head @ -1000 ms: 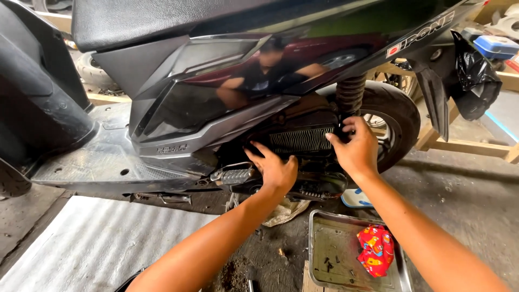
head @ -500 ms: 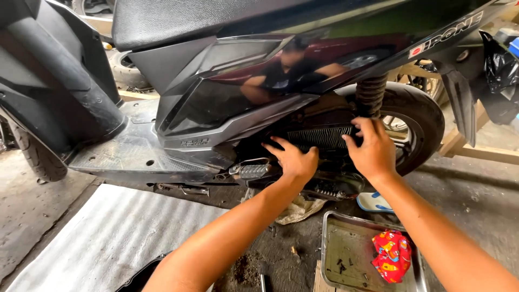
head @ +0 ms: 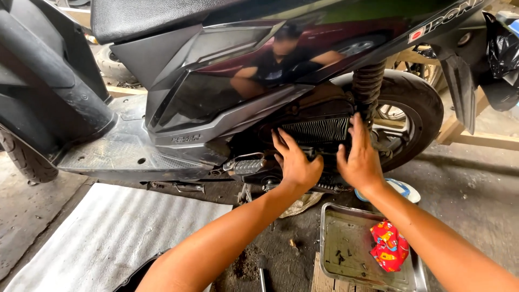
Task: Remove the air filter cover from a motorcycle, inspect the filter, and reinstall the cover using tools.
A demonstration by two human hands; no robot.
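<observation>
A black scooter stands on its side stand in front of me. Both my hands rest on the black ribbed engine cover low on its side, just ahead of the rear wheel. My left hand lies flat on the cover's front part, fingers spread, near the folded foot peg. My right hand presses on the cover's rear part, fingers pointing up toward the rear shock spring. Neither hand holds a tool.
A metal tray on the floor below my right arm holds small bolts and a red patterned rag. A grey corrugated sheet lies at the left. A wooden frame stands behind the wheel. A black plastic bag hangs at the scooter's tail.
Both hands have stayed on the engine cover. My left hand's fingers have spread a little wider, and the camera has shifted slightly.
</observation>
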